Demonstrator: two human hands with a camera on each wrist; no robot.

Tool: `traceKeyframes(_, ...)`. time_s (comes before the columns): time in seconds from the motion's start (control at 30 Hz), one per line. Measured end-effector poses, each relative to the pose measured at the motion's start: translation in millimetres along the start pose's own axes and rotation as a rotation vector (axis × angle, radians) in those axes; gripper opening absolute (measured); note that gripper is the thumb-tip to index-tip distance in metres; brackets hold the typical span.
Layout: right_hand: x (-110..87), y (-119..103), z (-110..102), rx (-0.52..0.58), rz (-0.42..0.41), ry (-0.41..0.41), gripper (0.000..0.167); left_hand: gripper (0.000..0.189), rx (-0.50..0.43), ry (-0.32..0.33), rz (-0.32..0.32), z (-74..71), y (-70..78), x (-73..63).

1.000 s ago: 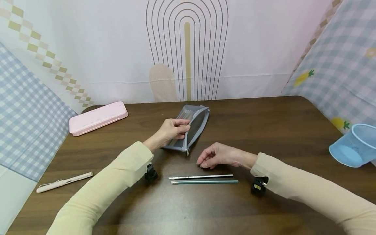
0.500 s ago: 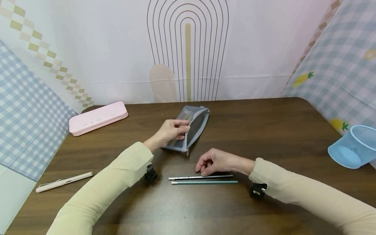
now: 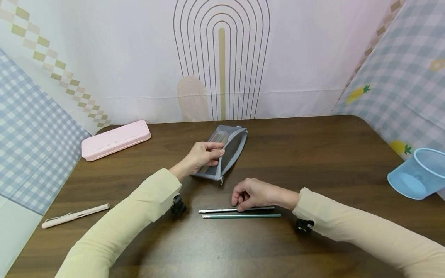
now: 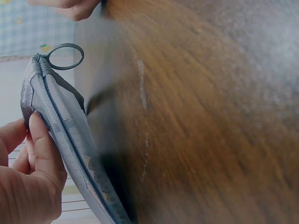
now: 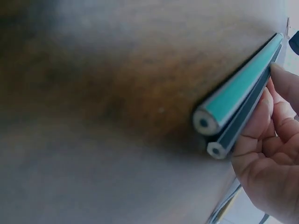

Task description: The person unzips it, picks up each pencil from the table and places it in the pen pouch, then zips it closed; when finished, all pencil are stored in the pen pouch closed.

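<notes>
My left hand (image 3: 206,154) pinches the rim of a grey mesh zip pouch (image 3: 234,150) between thumb and fingers, and its mouth gapes toward the right. Several slim coloured items show through the mesh. In the left wrist view, a ring pull (image 4: 66,56) hangs at the pouch's corner. My right hand (image 3: 257,193) pinches a dark, silvery pencil (image 3: 219,211) near its middle, thumb on the near side. That pencil lies at table level, just behind a teal pencil (image 3: 243,216). In the right wrist view, both pencils show unsharpened ends, the teal pencil (image 5: 238,86) untouched by the fingers.
A pink pencil case (image 3: 116,139) lies at the back left of the brown wooden table (image 3: 295,150). Nearer on the left is a white pen (image 3: 75,215). A blue mesh cup (image 3: 418,175) stands at the right edge. Cloth hangs behind and at both sides.
My right hand has come down and slightly nearer, from above the table behind the pencils onto the dark pencil, and now pinches it. The left hand and pouch have stayed put.
</notes>
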State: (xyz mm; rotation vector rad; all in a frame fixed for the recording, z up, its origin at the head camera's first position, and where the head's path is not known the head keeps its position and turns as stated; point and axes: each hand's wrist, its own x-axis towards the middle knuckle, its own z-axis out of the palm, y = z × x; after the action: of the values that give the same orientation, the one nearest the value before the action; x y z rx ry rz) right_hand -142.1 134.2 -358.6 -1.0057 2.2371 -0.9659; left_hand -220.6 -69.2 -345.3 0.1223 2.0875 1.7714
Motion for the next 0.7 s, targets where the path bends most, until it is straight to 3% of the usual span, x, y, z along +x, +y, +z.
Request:
traceKeyframes(0.33,3.3,-3.8,0.2,-0.175,-0.03,0.01,0.011,0.037,-0.001,-0.01,0.003,-1.0,-1.1,0.3)
traceKeyframes(0.57,0.1,-0.9,-2.7,-0.106,-0.016,0.052,0.007,0.038,0.013,-0.014,0.002,-1.6,-0.9,-0.3)
traceKeyframes(0.7,-2.1,-0.5,-8.6,-0.034,-0.021,0.118,0.002,0.038,0.012,-0.018,0.002,-1.9,-0.6,-0.6)
